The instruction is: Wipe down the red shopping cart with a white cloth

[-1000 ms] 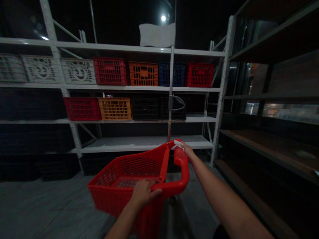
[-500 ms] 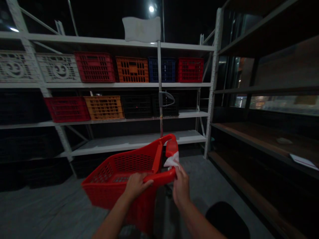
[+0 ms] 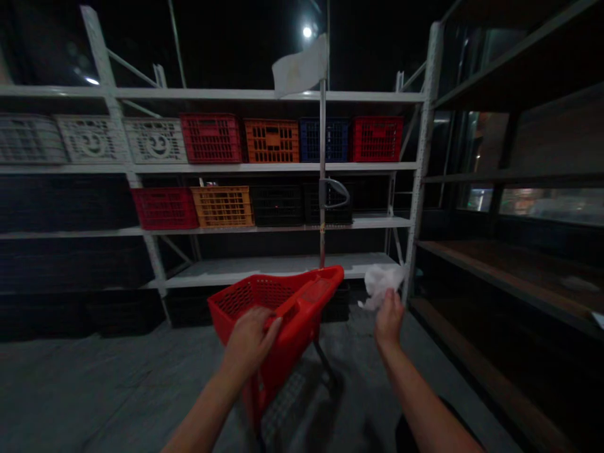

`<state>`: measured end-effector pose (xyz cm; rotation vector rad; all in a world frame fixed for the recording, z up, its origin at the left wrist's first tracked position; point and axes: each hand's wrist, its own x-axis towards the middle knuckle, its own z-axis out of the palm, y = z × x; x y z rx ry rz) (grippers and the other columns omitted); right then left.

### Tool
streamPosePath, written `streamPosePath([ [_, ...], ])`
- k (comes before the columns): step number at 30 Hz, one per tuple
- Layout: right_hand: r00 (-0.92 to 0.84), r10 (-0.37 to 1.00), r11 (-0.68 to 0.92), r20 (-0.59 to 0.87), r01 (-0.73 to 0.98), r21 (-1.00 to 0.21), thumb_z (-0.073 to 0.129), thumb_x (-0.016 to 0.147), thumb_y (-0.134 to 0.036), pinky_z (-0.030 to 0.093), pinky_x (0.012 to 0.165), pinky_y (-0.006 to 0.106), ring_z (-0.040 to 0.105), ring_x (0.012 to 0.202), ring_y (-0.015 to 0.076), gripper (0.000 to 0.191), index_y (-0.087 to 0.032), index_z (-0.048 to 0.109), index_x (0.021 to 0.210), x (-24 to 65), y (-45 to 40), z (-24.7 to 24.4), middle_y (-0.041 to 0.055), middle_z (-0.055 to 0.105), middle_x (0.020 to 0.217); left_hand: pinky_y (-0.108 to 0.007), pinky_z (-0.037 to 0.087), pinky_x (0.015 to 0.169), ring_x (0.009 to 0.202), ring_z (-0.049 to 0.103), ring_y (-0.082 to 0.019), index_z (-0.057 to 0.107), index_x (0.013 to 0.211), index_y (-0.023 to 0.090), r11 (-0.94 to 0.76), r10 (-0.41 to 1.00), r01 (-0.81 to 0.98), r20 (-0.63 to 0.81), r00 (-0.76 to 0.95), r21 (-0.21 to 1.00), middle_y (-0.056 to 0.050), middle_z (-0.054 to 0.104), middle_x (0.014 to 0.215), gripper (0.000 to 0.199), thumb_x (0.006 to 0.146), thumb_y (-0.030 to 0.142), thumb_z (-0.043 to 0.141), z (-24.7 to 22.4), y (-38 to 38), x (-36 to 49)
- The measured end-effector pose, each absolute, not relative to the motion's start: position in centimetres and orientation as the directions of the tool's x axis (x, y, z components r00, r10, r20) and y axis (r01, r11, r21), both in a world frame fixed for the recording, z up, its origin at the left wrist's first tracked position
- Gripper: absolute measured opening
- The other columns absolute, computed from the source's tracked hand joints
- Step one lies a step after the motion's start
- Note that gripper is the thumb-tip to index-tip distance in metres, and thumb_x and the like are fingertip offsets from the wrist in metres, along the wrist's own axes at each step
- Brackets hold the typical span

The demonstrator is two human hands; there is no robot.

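Note:
A red plastic shopping cart stands in front of me, its basket pierced with holes and its handle end turned toward the right. My left hand grips the cart's near rim, with the fingers over the edge. Away from the cart, on its right, my right hand is raised and pinches a thin white cloth or tissue, which spreads out above the fingers. A metal pole rises behind the cart handle, bearing a white flag and a grey loop-shaped piece.
White metal shelving spans the back, with a red crate, an orange crate, a blue crate and several others on it. Brown shelves run along the right side. Grey floor lies around the cart.
My right hand has lifted the white cloth off the cart handle and moved right. The cart has turned, while my left hand stays on its rim. The view has shifted left.

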<state>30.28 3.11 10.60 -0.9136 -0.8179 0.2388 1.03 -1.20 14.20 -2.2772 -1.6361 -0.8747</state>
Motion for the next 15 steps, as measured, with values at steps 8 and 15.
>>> streamPosePath([
  [8,-0.388,0.700,0.588,0.599,0.790,-0.175,0.026,0.093,-0.030,0.023,0.100,0.036,0.045,0.115,0.0188,0.039,-0.019,0.054,0.118,22.0,8.4,13.5,0.0074,0.056,0.121,-0.041,0.047,0.064,0.075,0.064,-0.030,0.062,0.086,0.010,0.015,0.907,1.000,0.422,-0.005,-0.021,-0.018,0.066,0.077,0.061,0.086,0.053,0.019,14.4,-0.2,5.3],
  [15,-0.577,0.749,0.633,0.326,0.768,-0.096,0.026,0.092,-0.037,0.038,0.081,0.028,0.060,0.089,0.0200,0.048,-0.014,0.068,0.089,25.3,11.9,15.6,0.0099,0.068,0.094,-0.039,0.046,0.062,0.073,0.064,-0.029,0.062,0.085,0.013,-0.002,0.913,0.999,0.408,0.023,-0.051,-0.014,0.067,0.073,0.064,0.086,0.055,0.014,14.4,-1.4,1.6],
])
